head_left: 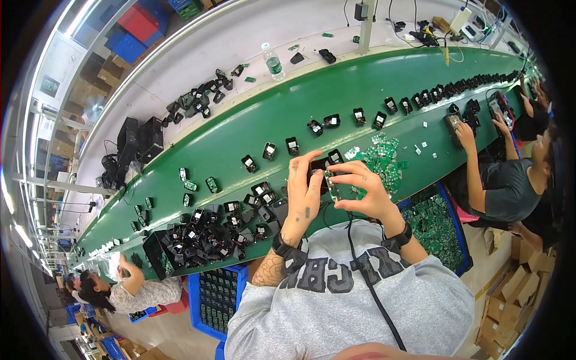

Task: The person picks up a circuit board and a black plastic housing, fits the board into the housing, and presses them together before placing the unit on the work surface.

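Observation:
Both my hands are raised close together over the near edge of the green bench (204, 144). My left hand (304, 193) is closed around a small black plastic housing (315, 163), partly hidden by the fingers. A narrow green circuit board (332, 187) stands on edge between the thumb and fingers of my right hand (367, 191), right beside the housing. Whether board and housing touch, I cannot tell. Just right of my hands spreads a pile of small green and white circuit boards (384, 163). To the left lies a heap of black housings (201, 231).
Housings with parts inside (291, 146) form a line along the bench. Blue crates of boards (193, 303) stand below the near edge, left and right. A water bottle (273, 62) stands on the far ledge. Co-workers sit at left (141, 288) and right (510, 186).

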Tool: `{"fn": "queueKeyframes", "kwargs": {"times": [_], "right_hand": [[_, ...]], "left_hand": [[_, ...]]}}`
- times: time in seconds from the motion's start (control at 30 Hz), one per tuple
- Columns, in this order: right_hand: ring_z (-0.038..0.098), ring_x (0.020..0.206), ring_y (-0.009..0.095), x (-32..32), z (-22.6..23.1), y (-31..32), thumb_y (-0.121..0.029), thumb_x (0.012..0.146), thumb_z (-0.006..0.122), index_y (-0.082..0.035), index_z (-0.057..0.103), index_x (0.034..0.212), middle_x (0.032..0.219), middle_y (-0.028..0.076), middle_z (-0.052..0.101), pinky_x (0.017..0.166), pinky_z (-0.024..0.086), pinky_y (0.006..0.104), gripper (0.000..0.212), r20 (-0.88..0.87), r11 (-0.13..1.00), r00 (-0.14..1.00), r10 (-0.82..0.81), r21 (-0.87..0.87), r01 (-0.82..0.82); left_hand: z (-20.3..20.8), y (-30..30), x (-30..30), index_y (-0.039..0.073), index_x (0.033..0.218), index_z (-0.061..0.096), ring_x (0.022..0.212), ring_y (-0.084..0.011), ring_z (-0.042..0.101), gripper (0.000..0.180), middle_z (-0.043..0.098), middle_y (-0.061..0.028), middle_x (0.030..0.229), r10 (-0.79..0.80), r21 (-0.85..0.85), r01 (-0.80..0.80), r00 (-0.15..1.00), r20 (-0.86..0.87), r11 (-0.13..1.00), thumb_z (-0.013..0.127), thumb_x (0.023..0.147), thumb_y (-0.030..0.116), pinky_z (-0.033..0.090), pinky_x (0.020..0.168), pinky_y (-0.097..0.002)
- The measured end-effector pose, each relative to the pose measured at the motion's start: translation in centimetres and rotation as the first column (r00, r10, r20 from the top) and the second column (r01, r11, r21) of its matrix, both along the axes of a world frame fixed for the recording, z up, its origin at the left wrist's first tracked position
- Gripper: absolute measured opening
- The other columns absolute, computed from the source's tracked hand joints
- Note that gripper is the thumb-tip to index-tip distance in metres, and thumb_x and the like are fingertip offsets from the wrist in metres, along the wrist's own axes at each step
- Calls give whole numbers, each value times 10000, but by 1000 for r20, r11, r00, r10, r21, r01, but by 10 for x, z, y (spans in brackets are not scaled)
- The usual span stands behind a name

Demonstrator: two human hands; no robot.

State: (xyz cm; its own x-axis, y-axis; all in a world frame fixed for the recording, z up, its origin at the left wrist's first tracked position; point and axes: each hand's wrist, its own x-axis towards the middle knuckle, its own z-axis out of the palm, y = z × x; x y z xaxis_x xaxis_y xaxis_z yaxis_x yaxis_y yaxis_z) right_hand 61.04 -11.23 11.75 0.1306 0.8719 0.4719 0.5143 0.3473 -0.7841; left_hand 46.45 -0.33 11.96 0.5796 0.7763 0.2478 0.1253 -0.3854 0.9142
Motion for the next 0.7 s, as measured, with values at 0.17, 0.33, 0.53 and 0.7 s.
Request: {"fn": "queueKeyframes", "kwargs": {"times": [0.17, 0.33, 0.53, 0.7], "right_hand": [[535, 1164, 285, -2, -3, 4, -152, 648, 813, -86, 676, 1076, 1296, 112, 565, 955, 439, 402, 453, 10, 994, 994, -107, 4, 107], [530, 1181, 241, -9, -11, 4, -61, 742, 726, -52, 709, 990, 1296, 125, 556, 950, 453, 357, 249, -360, 995, 929, -80, -84, 53], [579, 1074, 216, -24, -25, 14, -13, 800, 689, -31, 717, 947, 1179, 112, 618, 863, 490, 317, 151, -528, 922, 774, -350, -49, 384], [585, 1078, 266, -18, -19, 22, 26, 723, 727, -51, 717, 907, 968, 61, 690, 844, 499, 344, 200, -50, 802, 836, -546, 258, 539]], "left_hand": [[11, -8, -3, 86, 1356, 398, 1018, -212, 542, 477, 481, -115, 1218, -218, -607, 327, 944, 249, 724, 495, 890, 100, 551, 762, -341], [1, -7, -3, 109, 1388, 344, 1043, -178, 555, 566, 471, -84, 1257, -228, -617, 406, 909, 349, 674, 551, 874, -7, 588, 751, -321], [-9, -16, 8, 81, 1325, 410, 1040, -163, 561, 514, 517, -72, 1178, -171, -585, 376, 911, 376, 718, 561, 849, -39, 597, 738, -317], [-19, -20, 13, 70, 1312, 418, 999, -156, 577, 504, 518, -74, 1162, -113, -538, 317, 919, 378, 781, 570, 844, -38, 597, 743, -307]]}}
